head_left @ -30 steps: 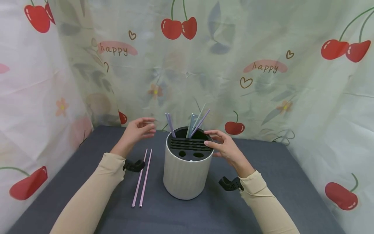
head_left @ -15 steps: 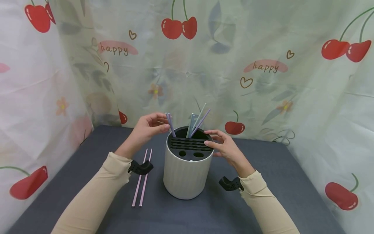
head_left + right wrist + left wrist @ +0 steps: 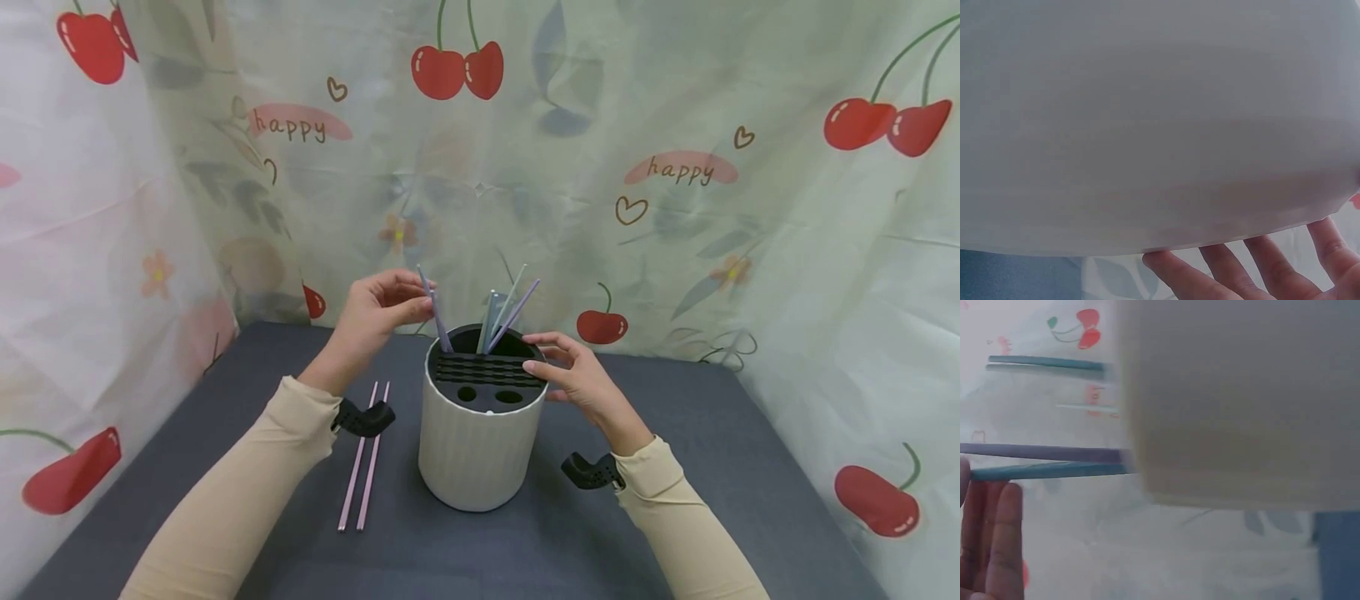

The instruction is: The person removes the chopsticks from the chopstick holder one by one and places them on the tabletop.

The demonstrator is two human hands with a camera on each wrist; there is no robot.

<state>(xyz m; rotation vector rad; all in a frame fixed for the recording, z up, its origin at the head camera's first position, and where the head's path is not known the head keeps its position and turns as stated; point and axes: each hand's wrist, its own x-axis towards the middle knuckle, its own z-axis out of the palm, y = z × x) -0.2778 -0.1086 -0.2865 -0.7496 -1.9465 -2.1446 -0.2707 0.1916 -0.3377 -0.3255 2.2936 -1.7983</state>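
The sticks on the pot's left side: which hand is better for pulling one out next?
The left hand, most likely. It pinches the blue stick near its top, on that side of the pot. The right hand holds the pot's other side, farther away.

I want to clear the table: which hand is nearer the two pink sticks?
Left. The left hand is raised near the far ends of the pink sticks; the right hand is across the holder from them, touching its rim.
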